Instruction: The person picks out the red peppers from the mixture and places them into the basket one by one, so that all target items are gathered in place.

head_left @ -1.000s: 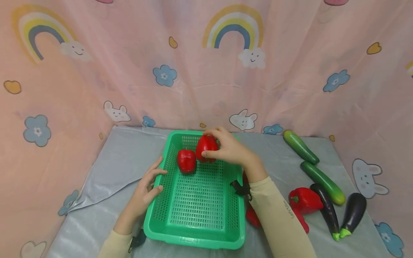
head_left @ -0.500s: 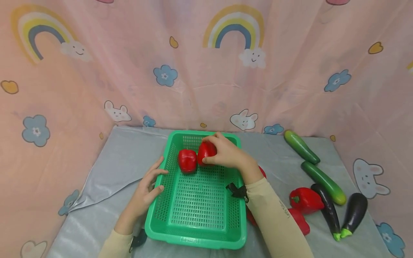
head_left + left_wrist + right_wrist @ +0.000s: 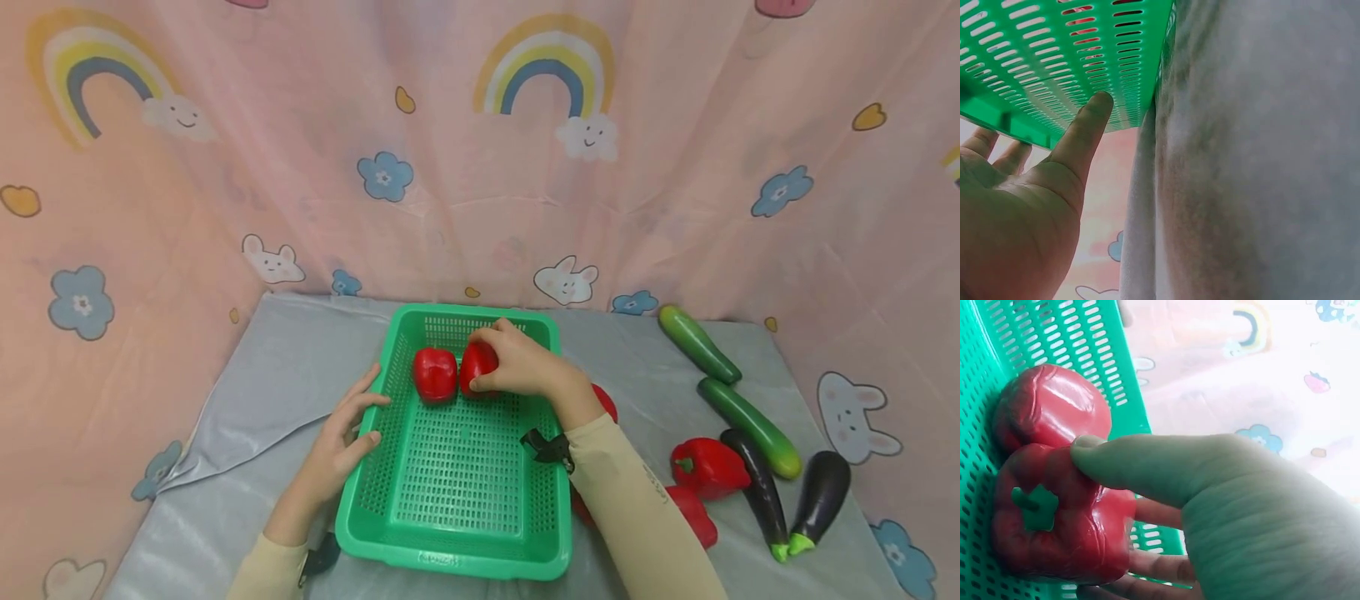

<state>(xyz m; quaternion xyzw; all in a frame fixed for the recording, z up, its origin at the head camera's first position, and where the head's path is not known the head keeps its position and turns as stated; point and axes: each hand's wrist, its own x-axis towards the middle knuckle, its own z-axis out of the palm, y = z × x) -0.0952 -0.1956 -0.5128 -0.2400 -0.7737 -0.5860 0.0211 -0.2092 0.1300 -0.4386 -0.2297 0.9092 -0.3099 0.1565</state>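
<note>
The right hand (image 3: 525,367) curls its thumb and fingers around a red pepper (image 3: 477,367) and holds it low inside the green basket (image 3: 457,550), at the far end, so that the pepper comes just beside a second red pepper (image 3: 435,374) that already lies there; in the right wrist view the two peppers seem to touch, and the held one shows its green stem toward the camera. The left hand (image 3: 337,442) holds nothing: its fingers are straight and a little spread, and they rest against the left wall of the basket, probably to keep the light basket from sliding on the smooth grey cloth of the desk (image 3: 247,392) while the other hand works inside. The left wrist view shows the thumb laid on the slotted wall, but whether the other fingers press on the rim I cannot tell. To the right of the basket, on the desk, wait more red peppers (image 3: 708,467), two green cucumbers (image 3: 738,417) and two dark eggplants (image 3: 821,496), well apart from the basket and within reach of the right arm. A pink curtain with rainbows (image 3: 543,67) closes the desk on three sides.
</note>
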